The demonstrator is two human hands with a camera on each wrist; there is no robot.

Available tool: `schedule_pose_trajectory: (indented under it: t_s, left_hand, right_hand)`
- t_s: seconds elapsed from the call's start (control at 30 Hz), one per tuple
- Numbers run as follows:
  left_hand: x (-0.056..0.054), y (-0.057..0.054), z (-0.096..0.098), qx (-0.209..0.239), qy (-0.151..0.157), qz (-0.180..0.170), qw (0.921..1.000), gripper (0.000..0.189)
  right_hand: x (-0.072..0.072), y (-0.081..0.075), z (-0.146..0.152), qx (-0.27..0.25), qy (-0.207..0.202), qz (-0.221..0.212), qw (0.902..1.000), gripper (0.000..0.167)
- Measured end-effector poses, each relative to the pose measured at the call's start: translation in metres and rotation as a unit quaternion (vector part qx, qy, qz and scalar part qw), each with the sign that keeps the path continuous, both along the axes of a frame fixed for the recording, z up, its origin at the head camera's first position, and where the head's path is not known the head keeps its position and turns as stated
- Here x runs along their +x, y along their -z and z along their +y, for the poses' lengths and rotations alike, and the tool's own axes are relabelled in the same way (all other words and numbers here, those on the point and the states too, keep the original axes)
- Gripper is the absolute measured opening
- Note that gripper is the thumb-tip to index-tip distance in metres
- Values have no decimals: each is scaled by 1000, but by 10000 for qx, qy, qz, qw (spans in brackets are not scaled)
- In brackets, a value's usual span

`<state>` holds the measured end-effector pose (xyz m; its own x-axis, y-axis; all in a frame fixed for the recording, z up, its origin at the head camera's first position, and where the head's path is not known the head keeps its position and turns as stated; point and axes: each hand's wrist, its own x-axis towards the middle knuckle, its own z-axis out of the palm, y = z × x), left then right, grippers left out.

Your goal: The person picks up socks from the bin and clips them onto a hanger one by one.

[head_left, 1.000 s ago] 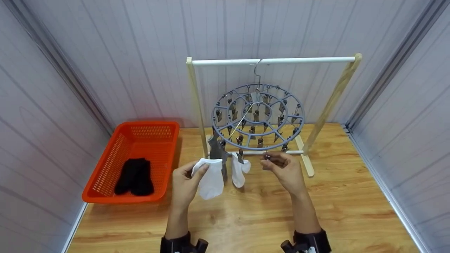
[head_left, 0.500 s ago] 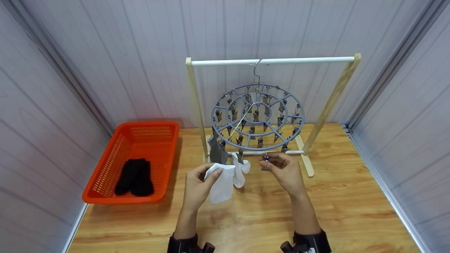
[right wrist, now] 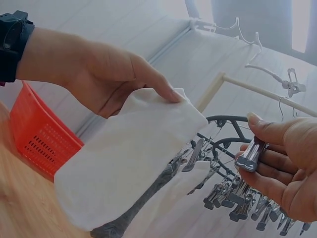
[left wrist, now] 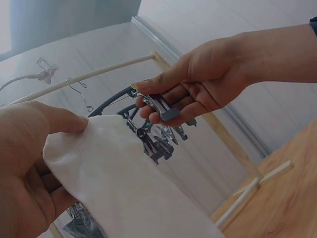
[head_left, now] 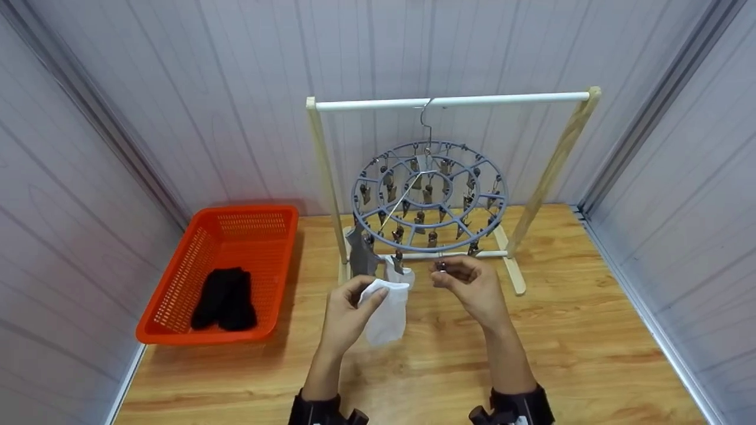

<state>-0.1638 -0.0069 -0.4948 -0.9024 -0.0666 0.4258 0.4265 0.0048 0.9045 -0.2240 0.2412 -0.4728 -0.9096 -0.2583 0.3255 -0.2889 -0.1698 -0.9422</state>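
Observation:
My left hand pinches a white sock by its cuff, thumb in front, and the sock hangs down from it. To the right, my right hand holds a metal clip between thumb and fingers at the front of the round grey hanger. A gap separates the clip from the sock's cuff in the right wrist view. Behind the held sock, a grey sock and another white sock hang from clips on the hanger's front left; the held sock partly covers them.
The hanger, with several dangling clips, hooks over the white rail of a wooden stand. On the left of the wooden table stands an orange basket with black socks in it. Panelled walls enclose the table.
My left hand has carried the white sock rightwards, closer to the clip and across the hanging socks. My right hand keeps its hold on the clip, nearly still.

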Motion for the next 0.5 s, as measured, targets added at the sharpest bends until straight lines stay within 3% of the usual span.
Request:
schedule_pose_trajectory:
  t_s: [0.5]
  left_hand:
    - [1, 2, 9, 52, 220, -435, 9988, 12]
  right_hand:
    - [4, -1, -8, -20, -6, 41, 10000, 24]
